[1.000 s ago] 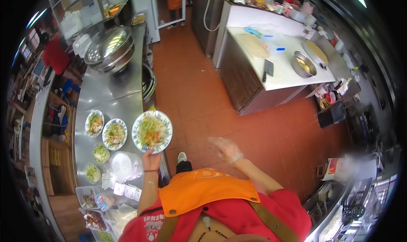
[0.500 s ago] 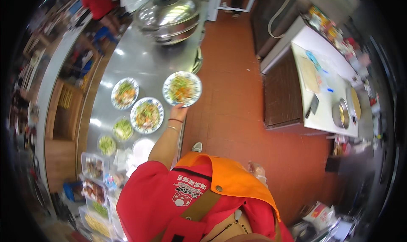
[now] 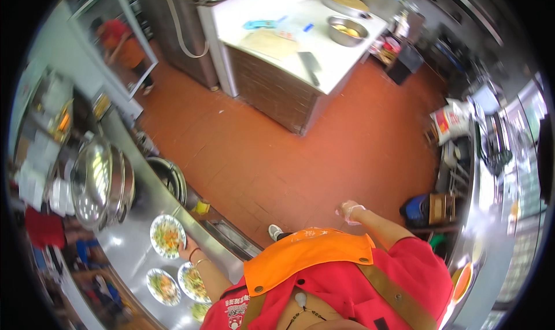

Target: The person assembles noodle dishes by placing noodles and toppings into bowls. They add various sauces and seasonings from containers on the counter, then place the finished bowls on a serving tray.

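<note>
My left hand [image 3: 187,249] grips the near right rim of a patterned plate of food [image 3: 166,237], at the edge of the steel counter [image 3: 193,217]. The food is shredded green with orange pieces. Two similar plates lie closer to me: a left plate [image 3: 163,287] and a right plate [image 3: 193,281], the latter partly behind my forearm. Below them a bowl of green shreds [image 3: 200,312] shows in part. My right hand [image 3: 350,210], in clear plastic, hangs over the floor away from any object; its fingers are blurred.
A large steel steamer pot [image 3: 101,182] stands on the counter's far end. Across the red tiled floor [image 3: 254,150], a white-topped counter [image 3: 289,61] bears a cleaver [image 3: 310,68] and a metal bowl [image 3: 347,32]. Another person [image 3: 121,46] is in the doorway at the far left.
My view has swung to the right, so the counter and plates now lie at lower left. My left hand stays at the plate's rim. My right arm has come out into fuller view.
</note>
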`<state>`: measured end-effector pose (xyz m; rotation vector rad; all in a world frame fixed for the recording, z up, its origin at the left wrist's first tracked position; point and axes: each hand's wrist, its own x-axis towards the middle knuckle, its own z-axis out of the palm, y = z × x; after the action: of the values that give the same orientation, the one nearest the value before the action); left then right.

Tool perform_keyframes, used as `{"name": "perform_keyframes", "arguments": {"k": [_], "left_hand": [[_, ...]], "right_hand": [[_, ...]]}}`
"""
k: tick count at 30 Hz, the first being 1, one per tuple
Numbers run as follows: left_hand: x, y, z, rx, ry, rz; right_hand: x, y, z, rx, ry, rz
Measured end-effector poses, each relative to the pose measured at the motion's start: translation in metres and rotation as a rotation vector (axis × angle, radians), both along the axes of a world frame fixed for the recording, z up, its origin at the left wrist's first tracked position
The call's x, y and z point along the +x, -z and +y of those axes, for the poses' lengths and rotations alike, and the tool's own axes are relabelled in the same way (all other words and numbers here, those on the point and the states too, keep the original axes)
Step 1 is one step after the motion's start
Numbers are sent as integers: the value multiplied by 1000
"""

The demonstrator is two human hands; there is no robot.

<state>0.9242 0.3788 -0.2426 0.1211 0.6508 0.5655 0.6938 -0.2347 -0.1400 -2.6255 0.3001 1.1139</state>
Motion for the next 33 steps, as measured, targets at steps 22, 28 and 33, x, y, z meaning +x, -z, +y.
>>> {"name": "perform_keyframes", "arguments": {"k": [22, 28, 33], "left_hand": [[-232, -116, -621, 251, 2175, -167], [-367, -137, -737, 244, 2679, -202], [-429, -89, -803, 389, 3054, -121]], "right_hand": [[-445, 86, 4, -77, 614, 150], [-535, 110, 31, -307, 544, 11], [-547, 165, 56, -842, 627, -24]]}}
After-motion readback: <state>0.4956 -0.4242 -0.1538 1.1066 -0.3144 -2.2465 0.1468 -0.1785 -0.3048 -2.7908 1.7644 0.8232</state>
